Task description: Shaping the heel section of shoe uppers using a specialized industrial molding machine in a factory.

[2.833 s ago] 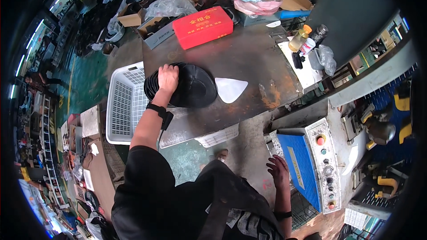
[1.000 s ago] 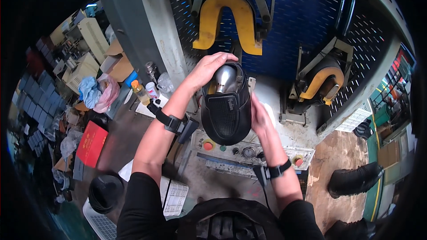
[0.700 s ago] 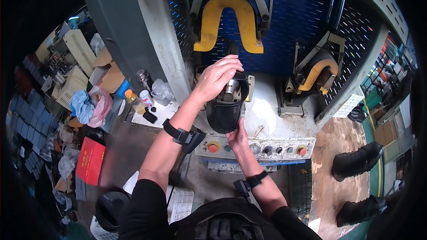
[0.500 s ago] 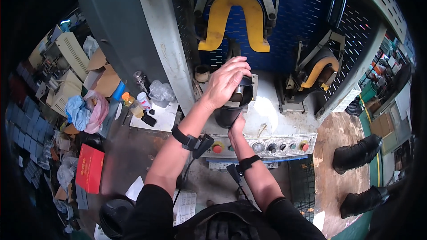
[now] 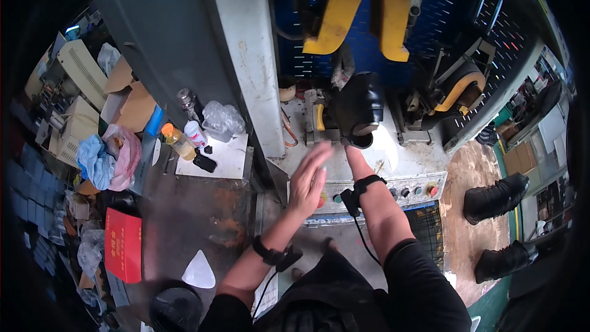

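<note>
A black boot (image 5: pixel 353 107) is in front of the yellow U-shaped clamp (image 5: pixel 359 9), its round opening turned down toward me. My right hand (image 5: pixel 353 150) reaches up to the boot's opening end and holds it there. Most of that hand's fingers are hidden by the boot. My left hand (image 5: pixel 309 179) is off the boot, over the front edge of the machine, holding nothing. Its fingers are stretched out and somewhat blurred by motion.
The machine's front panel (image 5: pixel 393 187) carries several buttons and knobs. A second yellow clamp (image 5: pixel 464 92) stands at the right. Two black boots (image 5: pixel 496 198) lie on the wooden board at right. Bottles (image 5: pixel 179 141) and a red box (image 5: pixel 123 246) are on the left.
My left hand has left the boot and dropped down and to the left. The boot has been turned, so its opening faces down toward me. The view has shifted.
</note>
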`<action>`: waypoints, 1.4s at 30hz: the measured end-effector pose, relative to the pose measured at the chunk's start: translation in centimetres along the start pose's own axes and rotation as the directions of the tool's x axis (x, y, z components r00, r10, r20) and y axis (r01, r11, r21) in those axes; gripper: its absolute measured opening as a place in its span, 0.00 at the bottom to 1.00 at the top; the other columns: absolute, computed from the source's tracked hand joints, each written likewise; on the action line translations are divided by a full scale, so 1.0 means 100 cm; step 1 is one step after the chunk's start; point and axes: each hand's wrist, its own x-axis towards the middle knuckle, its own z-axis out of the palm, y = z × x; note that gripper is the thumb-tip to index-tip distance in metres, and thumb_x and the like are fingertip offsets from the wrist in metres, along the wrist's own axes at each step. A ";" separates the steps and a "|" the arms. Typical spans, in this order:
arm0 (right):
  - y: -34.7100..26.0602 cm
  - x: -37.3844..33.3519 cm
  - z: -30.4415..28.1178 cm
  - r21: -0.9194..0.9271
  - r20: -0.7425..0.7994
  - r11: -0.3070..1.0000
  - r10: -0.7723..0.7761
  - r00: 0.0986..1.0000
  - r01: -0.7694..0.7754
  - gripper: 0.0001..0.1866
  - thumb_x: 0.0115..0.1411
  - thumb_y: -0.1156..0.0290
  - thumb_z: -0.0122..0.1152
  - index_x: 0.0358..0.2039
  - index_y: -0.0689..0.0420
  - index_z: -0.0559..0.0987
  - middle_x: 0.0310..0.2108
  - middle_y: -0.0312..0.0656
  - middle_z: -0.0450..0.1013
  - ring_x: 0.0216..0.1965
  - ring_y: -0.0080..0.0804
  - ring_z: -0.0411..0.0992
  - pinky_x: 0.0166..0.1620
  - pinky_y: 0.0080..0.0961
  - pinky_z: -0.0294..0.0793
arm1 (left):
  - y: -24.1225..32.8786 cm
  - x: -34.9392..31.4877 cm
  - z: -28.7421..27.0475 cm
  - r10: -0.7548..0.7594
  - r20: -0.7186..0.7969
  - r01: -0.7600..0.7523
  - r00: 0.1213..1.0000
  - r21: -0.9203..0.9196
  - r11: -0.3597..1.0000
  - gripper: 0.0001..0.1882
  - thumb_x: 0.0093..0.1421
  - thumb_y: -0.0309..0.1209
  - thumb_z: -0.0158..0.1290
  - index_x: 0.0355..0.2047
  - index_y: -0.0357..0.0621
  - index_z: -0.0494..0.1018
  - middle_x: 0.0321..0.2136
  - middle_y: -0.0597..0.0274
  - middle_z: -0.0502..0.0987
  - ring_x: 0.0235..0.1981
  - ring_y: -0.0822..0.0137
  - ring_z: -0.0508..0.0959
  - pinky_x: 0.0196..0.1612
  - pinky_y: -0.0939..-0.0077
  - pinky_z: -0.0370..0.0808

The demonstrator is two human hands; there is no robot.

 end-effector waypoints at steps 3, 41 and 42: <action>0.008 0.005 0.005 -0.033 0.071 0.999 0.045 0.996 -0.042 0.25 0.53 0.47 0.55 0.36 0.59 0.78 0.31 0.47 0.76 0.35 0.35 0.75 0.40 0.30 0.71 | -0.024 -0.069 -0.004 -0.416 0.109 0.428 0.903 -0.125 0.895 0.14 0.65 0.31 0.41 0.40 0.37 0.74 0.36 0.54 0.76 0.35 0.56 0.77 0.42 0.67 0.72; -0.008 0.123 0.058 -0.173 0.002 0.890 0.428 0.904 -0.422 0.29 0.56 0.48 0.50 0.46 0.62 0.73 0.39 0.50 0.76 0.47 0.45 0.72 0.47 0.37 0.69 | -0.047 -0.161 -0.004 -0.651 0.310 0.677 0.693 0.030 0.735 0.20 0.66 0.39 0.37 0.40 0.36 0.74 0.29 0.59 0.79 0.32 0.71 0.78 0.39 0.79 0.72; -0.005 0.121 0.051 -0.169 -0.028 0.884 0.438 0.899 -0.436 0.29 0.56 0.48 0.50 0.46 0.62 0.73 0.39 0.50 0.76 0.47 0.45 0.72 0.47 0.37 0.69 | -0.042 -0.164 -0.003 -0.638 0.333 0.662 0.694 0.053 0.748 0.20 0.66 0.38 0.38 0.40 0.35 0.74 0.29 0.59 0.79 0.32 0.72 0.78 0.39 0.79 0.72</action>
